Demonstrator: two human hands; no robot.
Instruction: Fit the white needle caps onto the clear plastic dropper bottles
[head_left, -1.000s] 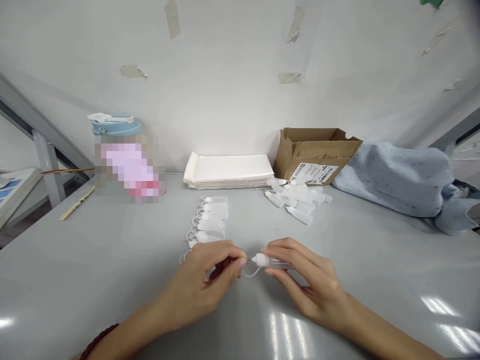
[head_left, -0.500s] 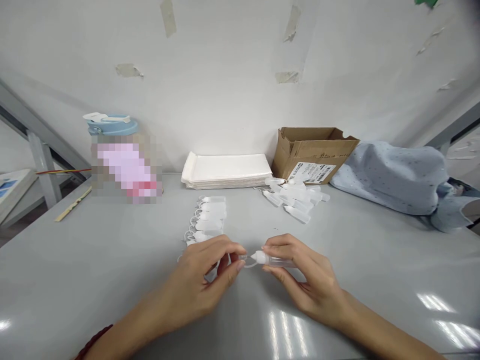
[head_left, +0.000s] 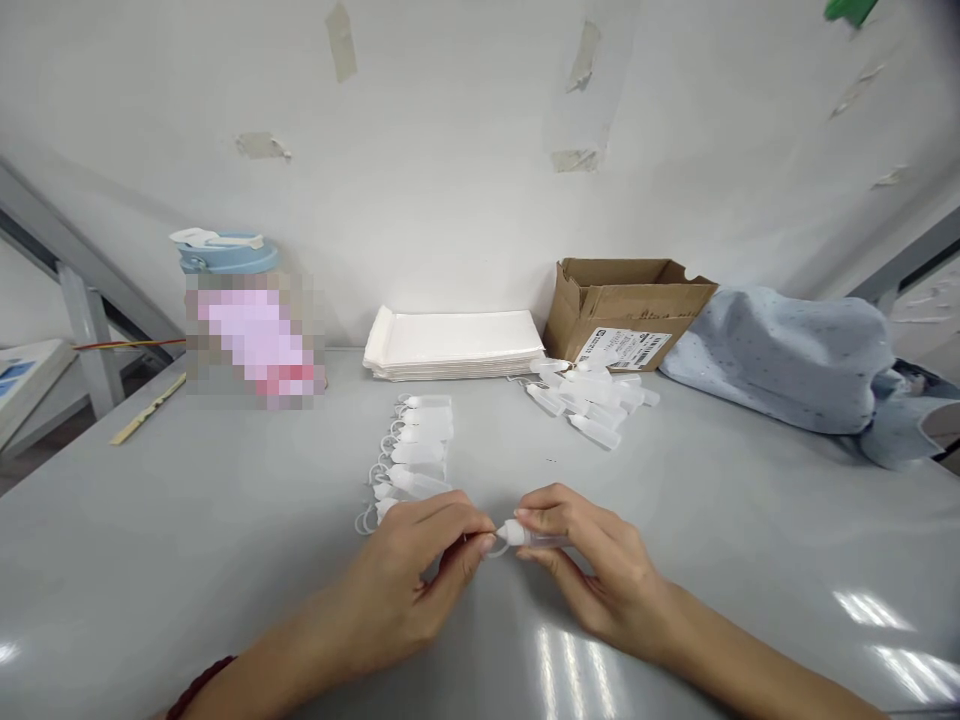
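My right hand (head_left: 592, 565) grips the body of a small clear needle-tip bottle (head_left: 514, 533) between thumb and fingers. Its white conical top points left and the bottle lies level above the table. At that tip, my left hand (head_left: 431, 565) pinches a small cap, now mostly hidden by the fingertips. A thin white loop strap hangs between the cap and the bottle's neck. Behind my left hand, several similar bottles (head_left: 420, 453) lie side by side in a column, tips to the left; the nearest are partly covered by the hand.
More bottles lie in a loose pile (head_left: 592, 395) before an open cardboard box (head_left: 630, 300). A stack of white padded envelopes (head_left: 457, 345) rests against the wall. Bluish speckled cloth (head_left: 780, 360) lies at right. A blue-lidded container (head_left: 229, 255) and a yellowish stick (head_left: 148, 408) are at left.
Both hands have come slightly lower in the picture with the bottle. My left fingertips have closed in on the bottle's tip, and the gap with the bare needle has narrowed.
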